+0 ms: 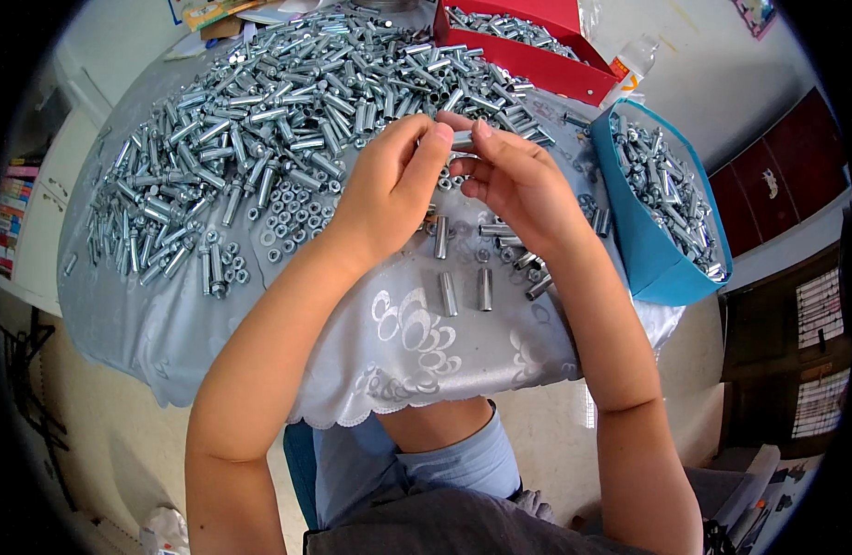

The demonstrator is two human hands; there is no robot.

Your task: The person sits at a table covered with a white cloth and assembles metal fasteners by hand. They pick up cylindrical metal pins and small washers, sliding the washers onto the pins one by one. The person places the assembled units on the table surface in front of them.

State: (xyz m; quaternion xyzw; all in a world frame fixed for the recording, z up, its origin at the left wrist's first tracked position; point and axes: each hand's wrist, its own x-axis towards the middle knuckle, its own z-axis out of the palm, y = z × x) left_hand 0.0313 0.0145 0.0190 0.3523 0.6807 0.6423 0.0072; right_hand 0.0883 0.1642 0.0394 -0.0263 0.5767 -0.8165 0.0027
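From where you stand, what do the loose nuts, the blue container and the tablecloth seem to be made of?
Loose nuts: metal, perhaps plated steel, going by their silvery glints.
Blue container: stiff card or plastic, fairly matte; its wall stands by itself, but I can't tell which.
Tablecloth: fabric, probably synthetic with a satiny finish, since it hangs in soft folds and shines.

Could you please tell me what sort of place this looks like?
Probably a room at home used as a workspace: the scalloped tablecloth and white cabinet look domestic, while a big heap of metal bolts lies on top.
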